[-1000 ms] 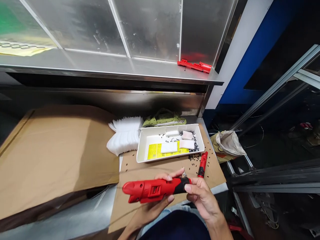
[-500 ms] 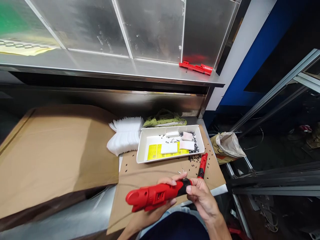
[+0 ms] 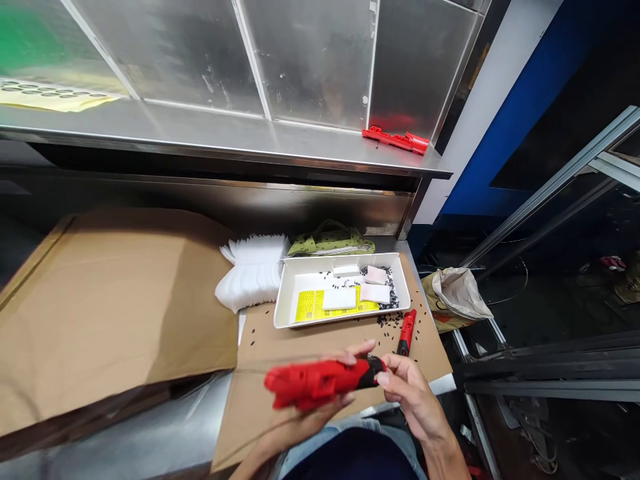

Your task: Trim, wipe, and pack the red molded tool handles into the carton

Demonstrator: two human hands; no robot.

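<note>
A red plastic tool housing with a black end is held level above the cardboard-covered bench. My left hand wraps round its middle, with the fingers over the far side and the palm beneath. At the black end, my right hand pinches with thumb and fingertips; whether a small part sits between them is hidden. Just beyond the right hand, a second red and black piece lies on the cardboard. Many tiny black parts are scattered near it. The held housing is somewhat blurred.
Behind my hands stands a white tray with several white blocks, a yellow printed sheet and small black parts. White foam sheets, a green bag and a large cardboard box surround it. A red piece rests on the metal shelf.
The housing has shifted slightly right and turned a little in my left hand. My right hand stays at its black end, moved slightly right too.
</note>
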